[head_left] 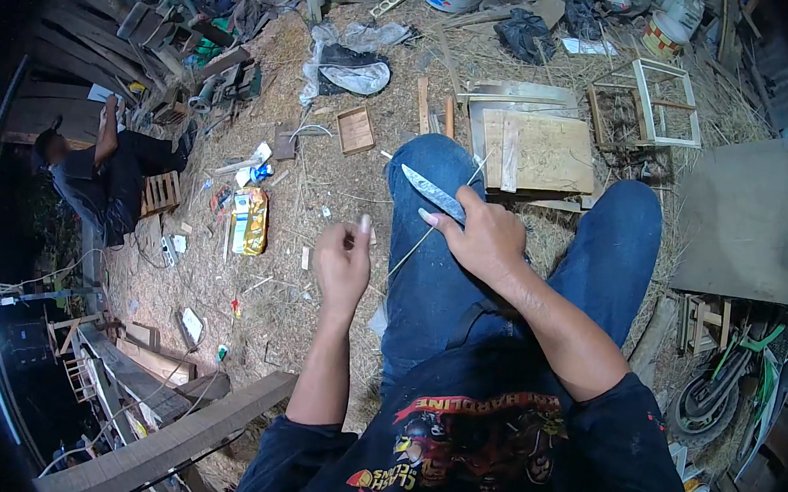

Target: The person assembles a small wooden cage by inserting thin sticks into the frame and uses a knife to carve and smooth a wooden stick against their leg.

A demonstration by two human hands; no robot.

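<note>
- Gripping a broad-bladed knife (432,194) in the right hand (489,235), with a closed grasp around the handle; blade angled up and left above the jeans (607,249).
- Crossing beneath that grip, a long thin strip (414,249), apparently wood or bamboo; running slantwise over the person's left thigh, with one end beyond the knuckles and the other toward the left hand (344,261). Hard to tell whether actually pinched by the right thumb.
- Curled loosely at the left, thumb near forefinger, apart from the strip's lower end; cannot tell whether holding anything small.
- Judged by its slenderness, already cut down to a narrow length and in one piece; with the knife at the strip, probably some shaving left, though how much is impossible to tell.
- Lying on the straw-littered ground (267,324) beyond: a shallow wooden box (356,130), a yellow packet (250,223) and stacked boards (554,152).
- Seated farther off, at left: a co-worker (113,173).
</note>
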